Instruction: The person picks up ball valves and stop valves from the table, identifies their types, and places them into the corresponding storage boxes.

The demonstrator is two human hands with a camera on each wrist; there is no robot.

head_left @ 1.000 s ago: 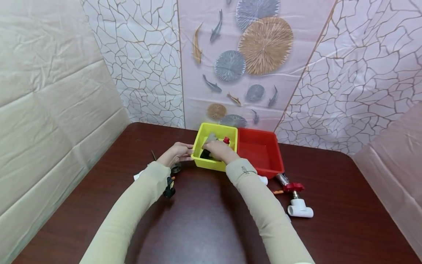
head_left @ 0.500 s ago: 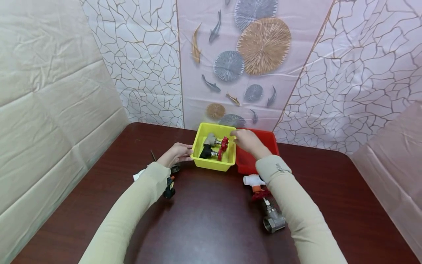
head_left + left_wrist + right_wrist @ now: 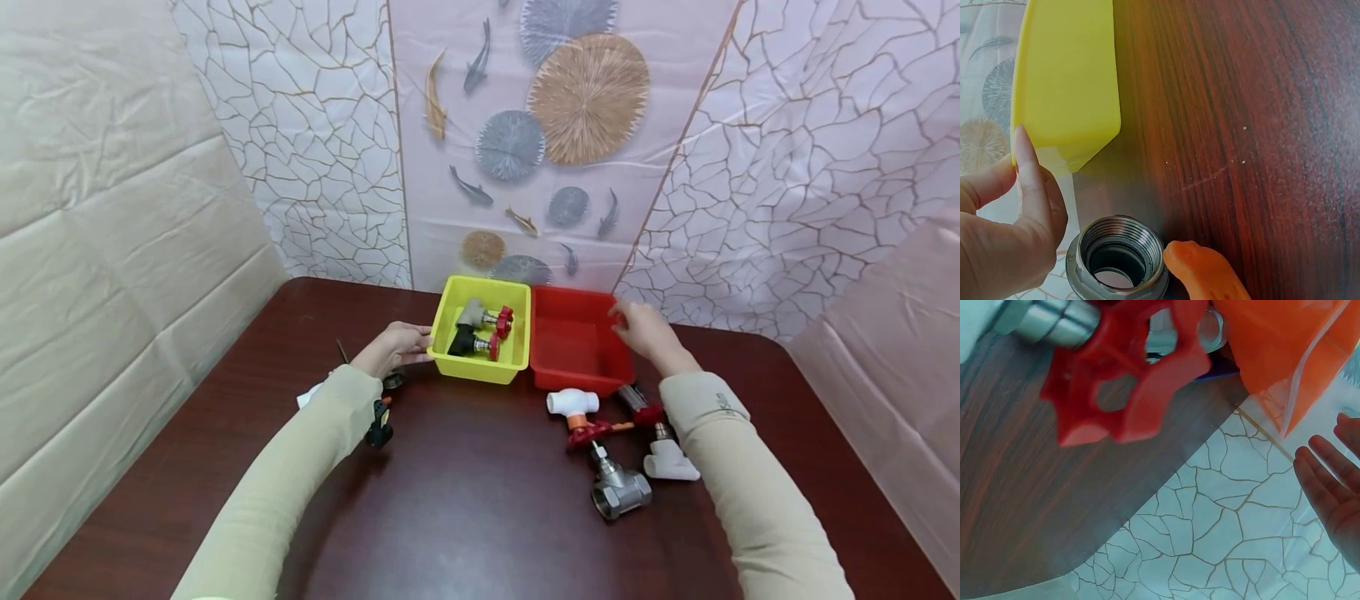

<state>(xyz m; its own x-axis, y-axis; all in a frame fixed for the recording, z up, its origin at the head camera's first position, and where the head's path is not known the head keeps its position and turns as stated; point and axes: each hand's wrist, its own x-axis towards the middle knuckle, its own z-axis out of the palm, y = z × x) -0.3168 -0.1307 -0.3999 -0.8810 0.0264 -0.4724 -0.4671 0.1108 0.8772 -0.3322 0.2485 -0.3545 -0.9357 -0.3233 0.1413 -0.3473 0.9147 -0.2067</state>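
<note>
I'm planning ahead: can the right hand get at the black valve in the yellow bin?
Probably yes: the right hand looks free and nothing covers the black valve, though the red bin lies between.

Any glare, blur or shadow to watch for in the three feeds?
Head: pale glare on the near tabletop, shadow beside the left sleeve; left wrist: yellow bin and metal fitting read clearly, faint sheen on the tabletop at upper right; right wrist: bluish cast, red handwheel blurred.
</note>
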